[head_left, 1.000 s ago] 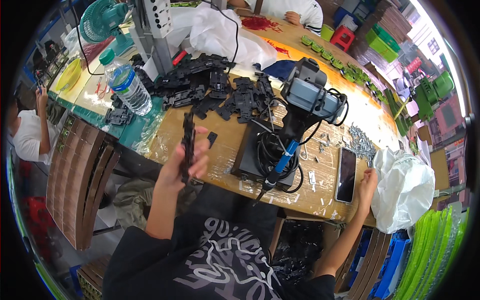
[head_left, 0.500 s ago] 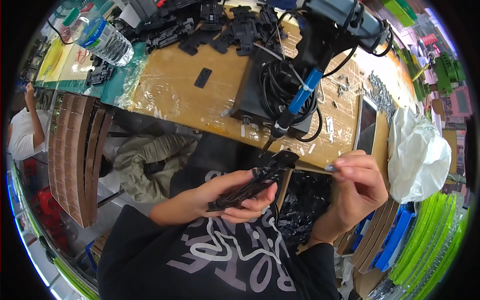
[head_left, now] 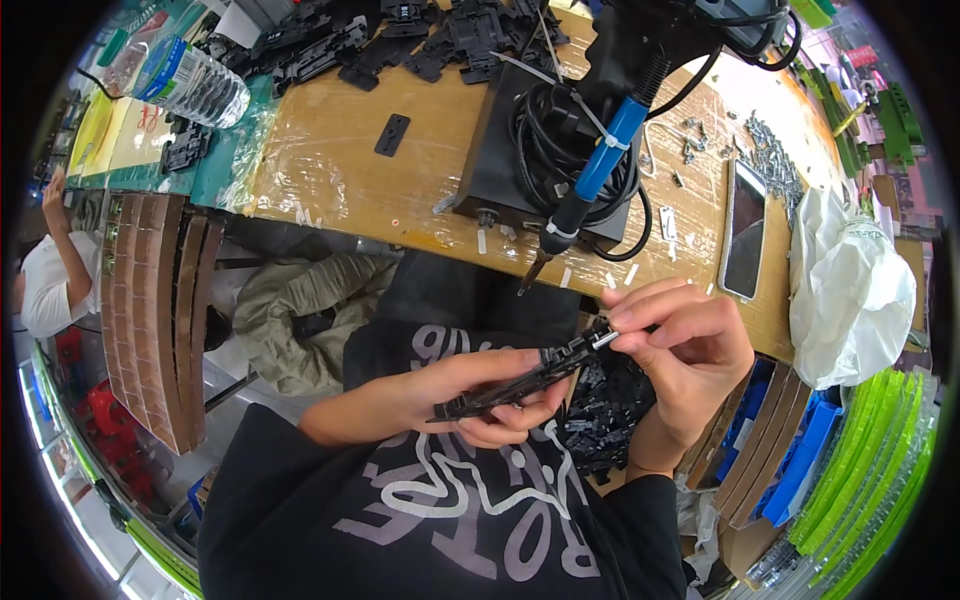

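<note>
**Black plastic part in one hand, tiny metal bit at the other**

So the left hand (head_left: 485, 392) is wrapped around a long black plastic part (head_left: 520, 384), thumb on top and fingers underneath. The part sits tilted in front of the shirt, just off the near edge of the tabletop (head_left: 330, 185), with its higher end toward the right hand (head_left: 680, 335). That one has thumb and fingertips pinched on a small silvery metal piece (head_left: 604, 340) right at that end of the part. Can't tell how far in it's seated, the fingers cover too much.

Right above the hands there's a blue-and-black pen-shaped tool (head_left: 606, 165), metal tip angled down toward the near edge, next to a black box (head_left: 483, 165) and a bunch of coiled black cable. A phone (head_left: 744, 230) lies to the right of that, with a scatter of little metal pieces (head_left: 772, 160) behind it and a white plastic bag (head_left: 845, 300) just beside it.

Over on the left, a flat black plate (head_left: 392, 135) lies by itself, a heap of black plastic parts (head_left: 325, 50) sits further back, and a clear water bottle (head_left: 195, 85) stands near the heap.
</note>
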Motion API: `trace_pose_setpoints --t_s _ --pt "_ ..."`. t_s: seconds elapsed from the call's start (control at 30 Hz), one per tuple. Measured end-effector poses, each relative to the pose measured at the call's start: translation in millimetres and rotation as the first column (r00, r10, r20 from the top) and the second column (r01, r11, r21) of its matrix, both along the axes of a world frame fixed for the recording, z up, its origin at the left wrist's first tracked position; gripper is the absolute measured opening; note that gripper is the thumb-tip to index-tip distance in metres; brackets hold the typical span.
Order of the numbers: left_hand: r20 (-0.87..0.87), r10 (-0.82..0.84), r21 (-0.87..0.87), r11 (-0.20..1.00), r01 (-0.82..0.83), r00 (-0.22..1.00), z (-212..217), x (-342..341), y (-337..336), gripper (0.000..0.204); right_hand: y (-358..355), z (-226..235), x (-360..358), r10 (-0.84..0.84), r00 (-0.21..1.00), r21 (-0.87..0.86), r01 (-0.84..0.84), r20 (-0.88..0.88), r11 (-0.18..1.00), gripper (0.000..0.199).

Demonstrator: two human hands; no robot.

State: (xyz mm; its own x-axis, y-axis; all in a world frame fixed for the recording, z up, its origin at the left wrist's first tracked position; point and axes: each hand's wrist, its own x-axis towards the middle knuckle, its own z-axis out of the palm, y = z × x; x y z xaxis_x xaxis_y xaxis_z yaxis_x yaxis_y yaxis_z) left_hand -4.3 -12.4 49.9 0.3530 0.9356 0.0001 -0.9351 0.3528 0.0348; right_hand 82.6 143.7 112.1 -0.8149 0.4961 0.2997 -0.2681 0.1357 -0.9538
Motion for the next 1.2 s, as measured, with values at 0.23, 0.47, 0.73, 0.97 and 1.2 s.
trace_pose_setpoints --t_s 0.23,0.47,0.73,0.97,1.2 --pt "-0.028 0.012 -0.056 0.998 -0.014 1.000 -1.5 1.2 -0.3 0.038 -7.1 -10.7 2.6 -0.100 0.994 0.124 0.104 -0.039 0.987 0.020" --pt "-0.211 0.021 -0.055 0.998 -0.033 0.977 -3.8 -3.2 -2.4 0.031 -6.8 -14.8 4.9 -0.064 0.997 0.273 0.050 0.045 0.961 0.020" --pt "-0.417 0.006 -0.042 0.999 -0.026 0.909 -9.1 -8.5 -14.0 0.034 -3.4 -47.7 29.2 0.298 0.954 0.127 -0.291 -0.043 0.948 0.014" --pt "-0.575 0.187 -0.133 0.939 -0.316 0.797 -25.9 6.3 -12.1 0.042 -34.1 -94.8 37.0 -0.035 0.990 0.038 0.030 0.138 0.999 0.014" --pt "-0.886 0.223 -0.087 0.781 -0.618 0.407 -42.2 10.4 -11.2 0.035 -54.2 -101.4 38.6 0.368 0.849 -0.776 0.075 0.379 0.627 0.019"
